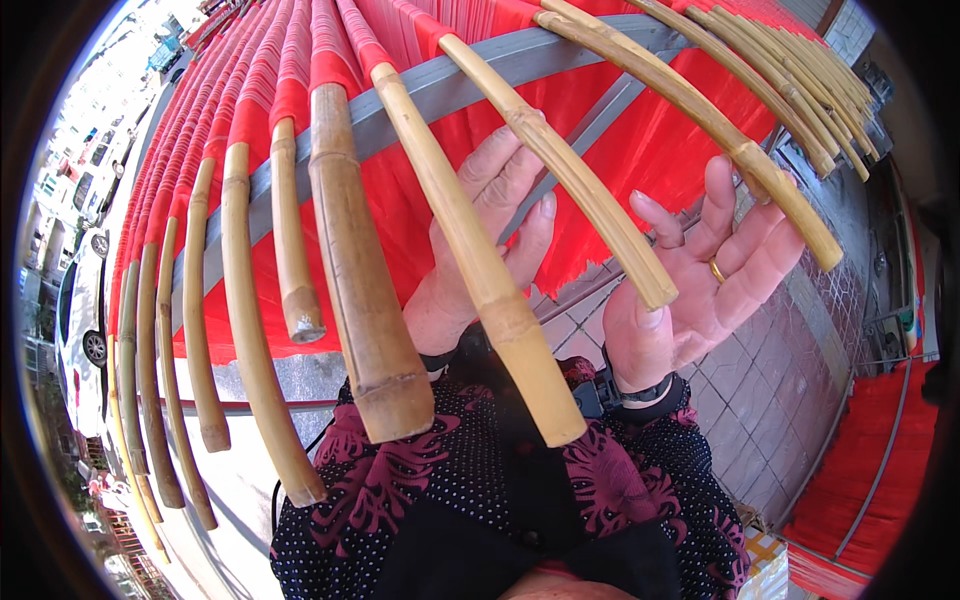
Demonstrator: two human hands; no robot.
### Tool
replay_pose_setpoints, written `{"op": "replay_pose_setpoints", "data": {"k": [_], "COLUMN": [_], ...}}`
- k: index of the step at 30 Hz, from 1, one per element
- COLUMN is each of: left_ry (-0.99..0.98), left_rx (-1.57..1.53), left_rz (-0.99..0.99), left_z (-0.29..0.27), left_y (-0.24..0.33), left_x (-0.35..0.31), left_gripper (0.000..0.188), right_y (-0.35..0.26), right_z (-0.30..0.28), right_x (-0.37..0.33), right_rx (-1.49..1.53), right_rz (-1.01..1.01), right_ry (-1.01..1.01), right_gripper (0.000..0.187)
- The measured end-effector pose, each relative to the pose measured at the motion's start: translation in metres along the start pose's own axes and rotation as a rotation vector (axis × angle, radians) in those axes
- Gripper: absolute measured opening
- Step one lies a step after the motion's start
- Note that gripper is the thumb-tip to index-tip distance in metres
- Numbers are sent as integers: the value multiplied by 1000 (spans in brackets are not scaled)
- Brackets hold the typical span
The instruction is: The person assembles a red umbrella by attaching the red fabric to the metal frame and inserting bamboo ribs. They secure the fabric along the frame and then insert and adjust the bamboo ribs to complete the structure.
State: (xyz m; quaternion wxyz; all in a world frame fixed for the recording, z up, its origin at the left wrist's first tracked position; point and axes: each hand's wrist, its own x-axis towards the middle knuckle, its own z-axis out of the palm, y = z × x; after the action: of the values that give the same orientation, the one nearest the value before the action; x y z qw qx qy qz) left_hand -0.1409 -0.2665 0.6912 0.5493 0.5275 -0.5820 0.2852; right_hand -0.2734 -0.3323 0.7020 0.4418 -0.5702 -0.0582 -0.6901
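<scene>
Well, bamboo poles (497,300) partly screen the left hand (440,285) and right hand (690,285), both spread, empty.

One bamboo pole (470,245) hides part of the left hand (443,280) from me, another pole (745,153) covers fingertips of the right hand (690,285), the red strands (480,15) run out past the upper edge, and a taped box (766,562) is cut off below
</scene>
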Motion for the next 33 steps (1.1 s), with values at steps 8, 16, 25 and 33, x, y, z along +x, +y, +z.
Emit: {"op": "replay_pose_setpoints", "data": {"k": [8,16,25,33], "left_ry": [93,106,-82,-356], "left_rx": [-22,-176,-330,-285], "left_rz": [-313,-736,-889,-917], "left_z": [24,57,83,101], "left_y": [-25,-48,-29,-24], "left_x": [-14,-40,-66,-95], "left_gripper": [35,25,33,52], "right_y": [47,132,265,266], "right_z": [-65,-108,-119,-133], "right_x": [9,5,-63,-95], "right_rx": [-73,-89,155,-273], "right_rz": [109,591,974,921], "right_ry": [-116,-222,-288,-365], "right_gripper": [66,33,31,45]}}
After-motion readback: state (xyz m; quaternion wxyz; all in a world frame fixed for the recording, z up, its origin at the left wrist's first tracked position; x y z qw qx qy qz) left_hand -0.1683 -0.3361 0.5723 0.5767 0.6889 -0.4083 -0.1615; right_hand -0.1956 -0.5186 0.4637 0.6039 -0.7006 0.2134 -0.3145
